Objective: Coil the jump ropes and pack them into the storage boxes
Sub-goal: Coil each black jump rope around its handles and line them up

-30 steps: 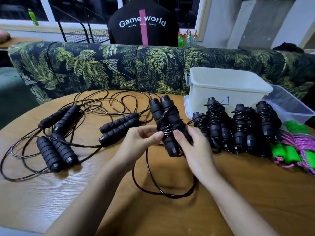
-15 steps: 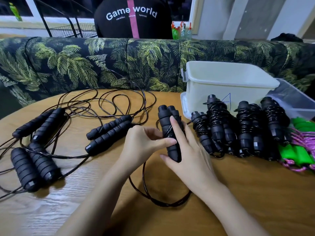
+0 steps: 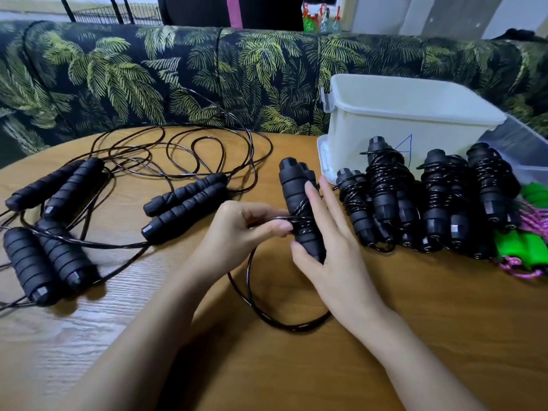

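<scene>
Item: black jump rope, part-coiled, held over the table (image 3: 444, 321). The handle pair (image 3: 296, 197) stands near upright, its long axis leaning up and away from the person. The right hand (image 3: 335, 256) clasps it, seemingly between thumb and straight fingers. The left hand (image 3: 237, 229) pinches the cord (image 3: 293, 327) just left of the wraps, so the next turns cross that axis. The slack loop lies nearer the person; the storage box (image 3: 400, 120) is beyond, to the right.

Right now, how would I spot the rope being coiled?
Find the white box on the table. Left of the wound black ropes before it, the right hand holds paired black handles. Only their cord, pinched by the left hand, is half wound.
</scene>
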